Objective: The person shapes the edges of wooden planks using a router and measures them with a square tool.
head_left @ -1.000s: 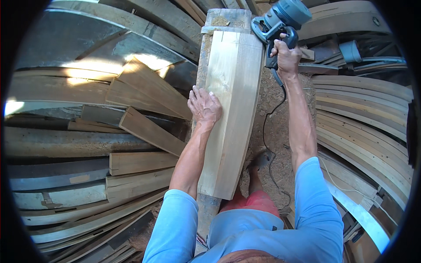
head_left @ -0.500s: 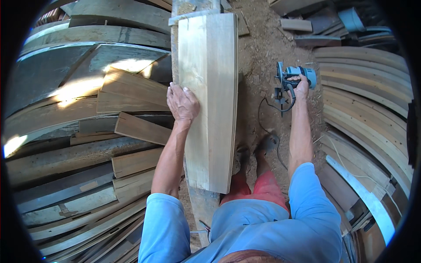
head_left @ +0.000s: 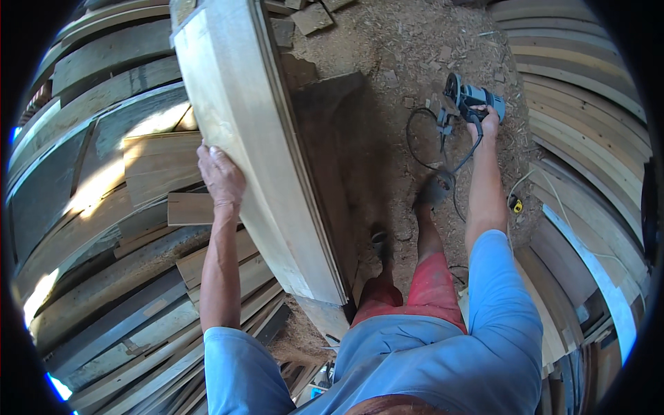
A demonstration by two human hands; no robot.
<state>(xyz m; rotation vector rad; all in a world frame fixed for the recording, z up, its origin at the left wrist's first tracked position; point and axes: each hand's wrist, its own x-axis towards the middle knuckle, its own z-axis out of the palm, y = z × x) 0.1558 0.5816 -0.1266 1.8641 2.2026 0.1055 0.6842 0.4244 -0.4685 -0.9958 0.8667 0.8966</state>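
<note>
A stack of pale, wide wooden boards (head_left: 252,138) lies lengthwise on a bench (head_left: 321,315), its layered edges showing on the right side. My left hand (head_left: 221,176) rests against the left edge of the stack, fingers stretched forward and not wrapped round anything. Out to the right, well apart from the boards, my right hand (head_left: 489,123) is closed round the dark handle of a blue-grey power tool, which looks like a router (head_left: 477,97). The tool's round base faces left, toward the boards. A black cord (head_left: 409,142) loops from it down near my feet.
Wooden planks (head_left: 117,72) are piled along the left, some with sunlit patches. Curved boards (head_left: 588,104) are stacked at the right. Wood shavings and offcuts (head_left: 312,19) litter the floor. A yellow-and-black tape measure (head_left: 515,203) lies by a pale cord at the right.
My view has turned, so the stack now slants to the upper left and more floor shows. My left hand stays at the stack's left edge; my right hand still holds the router off to the right.
</note>
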